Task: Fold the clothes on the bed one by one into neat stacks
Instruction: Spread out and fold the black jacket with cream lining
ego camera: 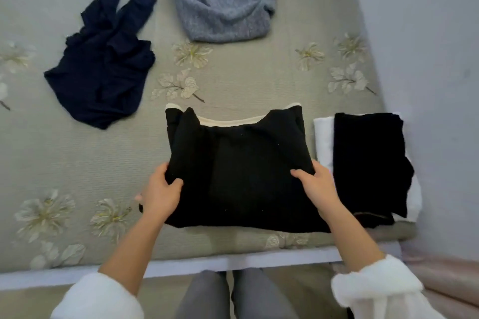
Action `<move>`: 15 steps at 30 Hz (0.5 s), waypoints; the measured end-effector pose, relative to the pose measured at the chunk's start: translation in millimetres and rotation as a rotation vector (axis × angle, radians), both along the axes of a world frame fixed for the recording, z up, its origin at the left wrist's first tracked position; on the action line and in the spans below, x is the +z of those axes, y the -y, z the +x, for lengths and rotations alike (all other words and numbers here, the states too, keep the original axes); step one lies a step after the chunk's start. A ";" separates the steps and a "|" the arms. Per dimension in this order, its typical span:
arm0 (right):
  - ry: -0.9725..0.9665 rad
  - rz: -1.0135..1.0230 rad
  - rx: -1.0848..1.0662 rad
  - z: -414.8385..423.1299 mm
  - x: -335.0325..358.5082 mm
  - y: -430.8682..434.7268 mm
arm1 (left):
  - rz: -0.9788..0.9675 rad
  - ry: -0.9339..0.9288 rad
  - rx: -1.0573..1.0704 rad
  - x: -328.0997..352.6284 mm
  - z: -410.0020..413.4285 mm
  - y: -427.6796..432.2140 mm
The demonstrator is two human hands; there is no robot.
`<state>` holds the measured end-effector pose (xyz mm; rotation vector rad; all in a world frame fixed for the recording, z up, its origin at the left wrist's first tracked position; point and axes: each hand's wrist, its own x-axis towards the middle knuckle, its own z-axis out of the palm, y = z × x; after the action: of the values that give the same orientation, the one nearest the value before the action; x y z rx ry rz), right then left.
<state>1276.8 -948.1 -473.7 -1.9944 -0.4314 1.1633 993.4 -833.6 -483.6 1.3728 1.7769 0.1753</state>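
Both hands gripped the black top (241, 173) mid-frame: left hand (162, 193) pinched its left edge, right hand (317, 186) clutched the right.

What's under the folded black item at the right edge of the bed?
A white folded garment lies under the black folded item, showing along its left side and lower right. The black item covers the rest, so further layers cannot be seen.

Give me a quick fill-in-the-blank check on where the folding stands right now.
The left hand and right hand both grip the ____ cream-trimmed top.
The folded stack lies on that top's ____ side.
The navy garment and blue-grey sweater are not yet ____.
Missing words: black; right; folded.
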 end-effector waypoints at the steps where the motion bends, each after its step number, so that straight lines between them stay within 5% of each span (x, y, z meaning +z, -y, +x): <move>1: 0.007 0.002 -0.036 6.0 7.9 14.4 | 0.004 -0.001 -0.037 6.7 12.5 1.3; 15: 0.136 0.176 -0.768 67.4 64.4 158.5 | 0.277 0.091 -0.653 109.0 258.4 -3.0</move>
<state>1344.2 -1106.7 -409.2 -1.8261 0.1684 0.4909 1251.8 -830.6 -374.5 2.0364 1.1795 0.1263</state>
